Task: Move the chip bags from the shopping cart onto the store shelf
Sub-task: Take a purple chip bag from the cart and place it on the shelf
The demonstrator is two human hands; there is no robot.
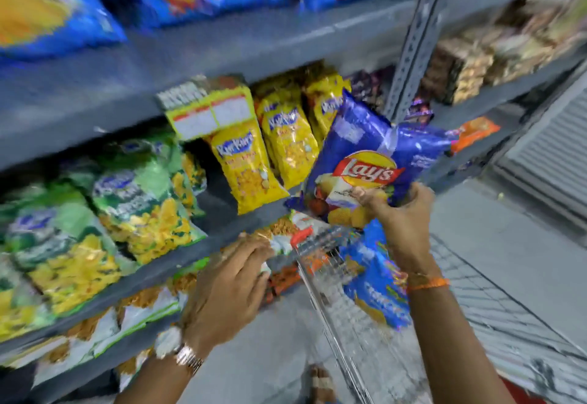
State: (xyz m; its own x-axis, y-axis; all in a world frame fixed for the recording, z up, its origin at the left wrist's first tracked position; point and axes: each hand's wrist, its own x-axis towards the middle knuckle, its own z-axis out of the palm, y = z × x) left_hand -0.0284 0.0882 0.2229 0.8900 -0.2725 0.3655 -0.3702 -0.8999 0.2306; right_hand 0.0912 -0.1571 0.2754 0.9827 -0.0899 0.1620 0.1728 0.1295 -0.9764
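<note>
Our right hand [403, 213] grips the blue Lay's chip bag [365, 162] by its bottom edge. The bag stands tall and leans up toward the shelf [222, 222], touching the yellow Kurkure bags [286, 146] already standing on it. More blue bags [378, 283] wait in the shopping cart [336, 324], below the shelf. Our left hand [228, 289] is open and holds nothing, resting near the shelf edge. We think the right hand should push the bag in.

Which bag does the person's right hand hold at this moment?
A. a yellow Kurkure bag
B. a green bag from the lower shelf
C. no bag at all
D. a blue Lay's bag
D: the right hand grips the lower edge of the blue Lay's bag, lifted above the shopping cart toward the shelf, while the yellow bags stand on the shelf untouched.
</note>
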